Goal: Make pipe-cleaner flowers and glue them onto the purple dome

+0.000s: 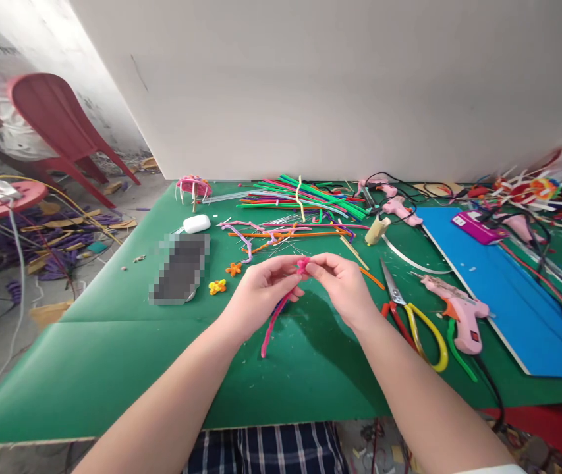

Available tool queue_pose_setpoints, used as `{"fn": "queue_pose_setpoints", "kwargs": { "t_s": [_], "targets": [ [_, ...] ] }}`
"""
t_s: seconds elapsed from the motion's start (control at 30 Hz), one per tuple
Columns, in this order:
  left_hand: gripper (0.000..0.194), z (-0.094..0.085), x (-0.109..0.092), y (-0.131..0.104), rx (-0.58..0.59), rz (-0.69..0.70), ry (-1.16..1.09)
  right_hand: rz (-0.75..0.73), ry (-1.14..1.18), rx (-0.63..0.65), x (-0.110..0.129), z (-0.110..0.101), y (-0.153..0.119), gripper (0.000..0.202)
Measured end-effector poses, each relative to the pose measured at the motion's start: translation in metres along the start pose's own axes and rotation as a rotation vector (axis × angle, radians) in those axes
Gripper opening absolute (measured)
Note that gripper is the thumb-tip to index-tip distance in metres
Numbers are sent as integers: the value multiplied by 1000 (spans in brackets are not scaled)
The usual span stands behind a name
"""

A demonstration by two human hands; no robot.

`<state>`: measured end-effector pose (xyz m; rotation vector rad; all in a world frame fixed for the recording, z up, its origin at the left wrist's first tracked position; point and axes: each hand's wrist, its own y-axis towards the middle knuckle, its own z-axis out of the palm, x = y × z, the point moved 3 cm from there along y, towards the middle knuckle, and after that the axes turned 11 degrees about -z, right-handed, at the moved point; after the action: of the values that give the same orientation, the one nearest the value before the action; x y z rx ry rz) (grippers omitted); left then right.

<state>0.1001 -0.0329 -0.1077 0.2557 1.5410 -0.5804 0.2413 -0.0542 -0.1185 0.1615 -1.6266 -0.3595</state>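
Observation:
A pink pipe cleaner [271, 330] is bent into a small looped shape at its upper end, and its loose tail hangs down to the left over the green table. My left hand [267, 289] pinches the looped part between thumb and fingers. From the right, my right hand [336, 280] holds the same loops at their right side, fingertips pressed together. Left of my hands lie an orange pipe-cleaner flower [234, 269] and a yellow and orange one [217, 287].
Red and yellow scissors [402, 306] and a pink glue gun [461, 316] lie right of my hands, beside a blue board [518, 296]. Behind are bundled pipe cleaners [310, 201]. A pixelated dark object [180, 270] and white case [196, 224] lie left. A person sits far left.

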Motion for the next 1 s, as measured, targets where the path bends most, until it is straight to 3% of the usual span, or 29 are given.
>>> {"fn": "queue_pose_setpoints", "kwargs": {
  "t_s": [0.17, 0.3, 0.47, 0.63, 0.83, 1.0],
  "targets": [
    [27, -5, -1, 0, -149, 49, 136, -10, -37, 9, 3, 1, 0, 20],
    [19, -6, -3, -1, -257, 182, 302, -10, -36, 16, 3, 2, -1, 18],
    [17, -3, -8, -11, -434, 510, 548, 21, 89, 14, 1, 5, -6, 21],
    [21, 2, -7, -19, -515, 856, 719, 20, 125, -28, 2, 6, -7, 18],
    [22, 4, -7, -19, -570, 955, 722, -15, 104, -36, 6, 5, -6, 15],
    [12, 4, -12, -26, -753, 960, 685, -148, -82, -167, 13, 0, -10, 11]
  ]
}}
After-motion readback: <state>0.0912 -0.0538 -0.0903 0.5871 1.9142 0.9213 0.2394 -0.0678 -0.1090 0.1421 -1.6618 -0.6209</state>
